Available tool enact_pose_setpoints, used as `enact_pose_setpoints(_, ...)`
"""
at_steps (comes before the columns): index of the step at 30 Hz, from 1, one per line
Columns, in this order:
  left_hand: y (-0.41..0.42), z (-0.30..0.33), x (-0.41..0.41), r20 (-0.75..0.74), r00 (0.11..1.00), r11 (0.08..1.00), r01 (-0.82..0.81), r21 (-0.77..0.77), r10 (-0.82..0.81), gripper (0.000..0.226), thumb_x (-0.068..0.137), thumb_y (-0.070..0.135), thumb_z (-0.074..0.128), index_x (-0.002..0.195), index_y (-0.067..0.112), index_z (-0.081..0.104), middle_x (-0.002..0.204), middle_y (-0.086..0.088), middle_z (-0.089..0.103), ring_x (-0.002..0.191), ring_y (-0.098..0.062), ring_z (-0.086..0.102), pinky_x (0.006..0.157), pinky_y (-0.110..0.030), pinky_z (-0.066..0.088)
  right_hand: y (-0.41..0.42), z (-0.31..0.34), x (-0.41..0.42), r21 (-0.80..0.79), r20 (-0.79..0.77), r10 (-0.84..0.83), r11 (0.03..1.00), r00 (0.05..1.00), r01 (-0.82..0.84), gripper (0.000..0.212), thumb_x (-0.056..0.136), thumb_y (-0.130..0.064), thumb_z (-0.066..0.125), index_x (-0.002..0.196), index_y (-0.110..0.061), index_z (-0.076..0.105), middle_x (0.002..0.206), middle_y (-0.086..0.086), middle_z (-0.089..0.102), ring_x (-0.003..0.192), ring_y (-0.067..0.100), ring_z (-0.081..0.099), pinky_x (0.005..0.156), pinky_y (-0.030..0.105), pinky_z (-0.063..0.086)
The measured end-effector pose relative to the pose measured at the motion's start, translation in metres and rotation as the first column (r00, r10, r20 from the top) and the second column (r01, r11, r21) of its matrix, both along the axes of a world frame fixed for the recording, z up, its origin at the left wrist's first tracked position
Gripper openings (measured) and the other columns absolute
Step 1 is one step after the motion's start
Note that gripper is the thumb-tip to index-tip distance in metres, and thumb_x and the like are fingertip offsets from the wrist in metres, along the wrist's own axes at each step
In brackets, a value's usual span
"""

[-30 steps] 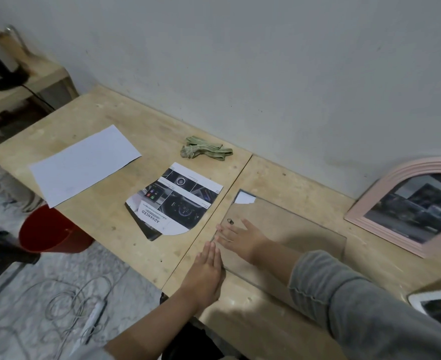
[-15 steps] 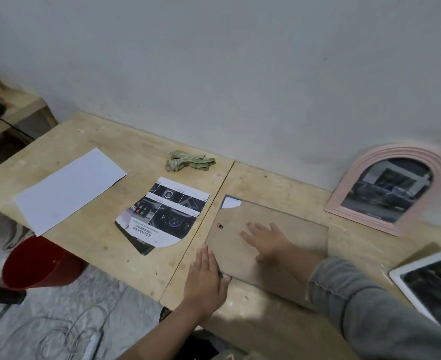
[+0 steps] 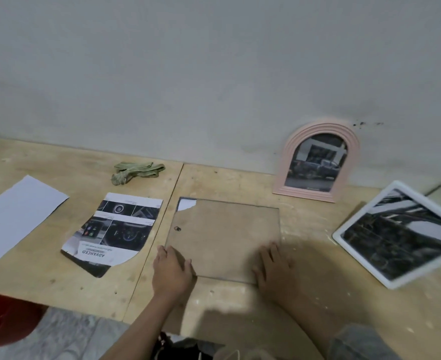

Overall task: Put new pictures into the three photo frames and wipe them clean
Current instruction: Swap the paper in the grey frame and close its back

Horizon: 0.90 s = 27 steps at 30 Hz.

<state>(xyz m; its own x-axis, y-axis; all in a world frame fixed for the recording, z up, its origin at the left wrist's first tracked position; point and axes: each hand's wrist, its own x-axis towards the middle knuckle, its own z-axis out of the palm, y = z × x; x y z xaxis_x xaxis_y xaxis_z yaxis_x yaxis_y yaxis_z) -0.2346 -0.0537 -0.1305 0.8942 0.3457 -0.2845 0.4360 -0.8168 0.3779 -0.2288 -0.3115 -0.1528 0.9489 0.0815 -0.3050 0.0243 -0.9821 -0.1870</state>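
Since the earlier frame, the right hand (image 3: 271, 266) has slid from the middle of the brown backing board (image 3: 227, 237) to its near right corner, and the left hand (image 3: 171, 268) now sits at the near left corner instead of beside the board's left edge. The view has also swung right, bringing more of the white frame into sight.

The backing board lies flat on the wooden table (image 3: 240, 307), just right of the seam between two tabletop panels. A small metal hanger (image 3: 178, 228) shows near its left edge, and a torn scrap of white paper (image 3: 185, 204) peeks out at its far left corner. Both hands lie on the board with fingers straight and relaxed, gripping nothing.

Left of the board, across the seam, lies a printed picture (image 3: 115, 229) cut to an arch shape. Beyond it sits a crumpled green cloth (image 3: 136, 171), and further left a blank white sheet (image 3: 14, 216). A pink arched frame (image 3: 318, 165) leans upright against the wall, behind and to the right of the board. A white rectangular frame (image 3: 401, 235) lies at the right, tilted, holding a dark picture.
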Motion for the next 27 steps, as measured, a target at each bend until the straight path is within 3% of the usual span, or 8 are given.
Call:
enact_pose_setpoints(6, -0.002, -0.007, 0.005, 0.050, 0.996, 0.996, -0.077, -0.035, 0.078, 0.055, 0.083, 0.035, 0.067, 0.122, -0.001, 0.052, 0.125, -0.022, 0.053, 0.112, -0.041, 0.051, 0.089, -0.045, 0.049, 0.002, -0.006, -0.006, 0.093, 0.030, -0.090, 0.992, 0.995, 0.087, 0.056, 0.075, -0.041, 0.042, 0.123, -0.014, 0.051, 0.126, 0.025, 0.055, 0.117, 0.041, 0.055, 0.080, 0.051, 0.051)
enact_pose_setpoints(10, 0.000, 0.002, 0.011, 0.130, 0.972, 0.974, -0.178, -0.138, 0.196, 0.032, 0.079, 0.029, 0.071, 0.085, 0.003, 0.053, 0.089, -0.017, 0.060, 0.089, -0.038, 0.057, 0.069, -0.039, 0.045, 0.016, -0.013, -0.002, 0.179, -0.024, -0.264, 0.948, 0.964, 0.264, 0.057, 0.071, -0.037, 0.041, 0.120, -0.015, 0.059, 0.122, 0.041, 0.047, 0.105, 0.056, 0.054, 0.077, 0.056, 0.051)
enact_pose_setpoints(14, 0.007, 0.021, 0.018, 0.149, 0.917, 0.908, -0.324, -0.267, 0.371, 0.019, 0.087, 0.021, 0.064, 0.073, 0.011, 0.057, 0.085, -0.014, 0.064, 0.089, -0.036, 0.059, 0.074, -0.034, 0.042, 0.022, 0.008, 0.003, 0.304, 0.057, -0.437, 0.864, 0.897, 0.402, 0.059, 0.064, -0.031, 0.055, 0.120, -0.016, 0.061, 0.120, 0.031, 0.047, 0.106, 0.049, 0.051, 0.088, 0.049, 0.044)
enact_pose_setpoints(16, 0.011, 0.029, 0.021, 0.180, 0.906, 0.881, -0.299, -0.367, 0.383, 0.028, 0.091, 0.013, 0.058, 0.064, 0.017, 0.052, 0.071, -0.007, 0.058, 0.082, -0.031, 0.056, 0.066, -0.031, 0.036, 0.022, 0.026, 0.008, 0.369, -0.047, -0.559, 0.760, 0.828, 0.535, 0.058, 0.072, -0.028, 0.059, 0.129, -0.020, 0.053, 0.126, 0.023, 0.042, 0.114, 0.041, 0.044, 0.097, 0.042, 0.037)
enact_pose_setpoints(20, 0.016, 0.057, 0.026, 0.243, 0.874, 0.822, -0.255, -0.510, 0.422, 0.021, 0.092, 0.010, 0.055, 0.074, 0.002, 0.061, 0.067, -0.010, 0.057, 0.072, -0.027, 0.053, 0.061, -0.032, 0.036, 0.027, 0.032, 0.023, 0.509, -0.186, -0.719, 0.512, 0.670, 0.691, 0.052, 0.080, -0.026, 0.063, 0.129, -0.016, 0.051, 0.131, 0.020, 0.044, 0.120, 0.038, 0.041, 0.101, 0.042, 0.033)
enact_pose_setpoints(24, 0.014, 0.119, 0.033, 0.361, 0.772, 0.762, -0.235, -0.604, 0.524, 0.011, 0.091, 0.011, 0.059, 0.088, 0.010, 0.069, 0.078, -0.005, 0.063, 0.083, -0.025, 0.060, 0.080, -0.039, 0.049, 0.036, 0.040, 0.053, 0.728, -0.274, -0.719, 0.278, 0.638, 0.626, 0.028, 0.079, -0.018, 0.069, 0.104, -0.007, 0.065, 0.106, 0.015, 0.066, 0.097, 0.031, 0.060, 0.089, 0.043, 0.048)
enact_pose_setpoints(27, 0.003, 0.172, 0.032, 0.513, 0.692, 0.796, -0.147, -0.588, 0.507, 0.015, 0.090, 0.011, 0.059, 0.097, 0.015, 0.071, 0.079, 0.007, 0.065, 0.086, -0.020, 0.061, 0.079, -0.036, 0.050, 0.044, 0.056, 0.083, 0.732, -0.357, -0.597, 0.298, 0.718, 0.612, 0.026, 0.073, -0.043, 0.067, 0.089, -0.022, 0.068, 0.097, 0.000, 0.070, 0.088, 0.020, 0.064, 0.082, 0.039, 0.053)
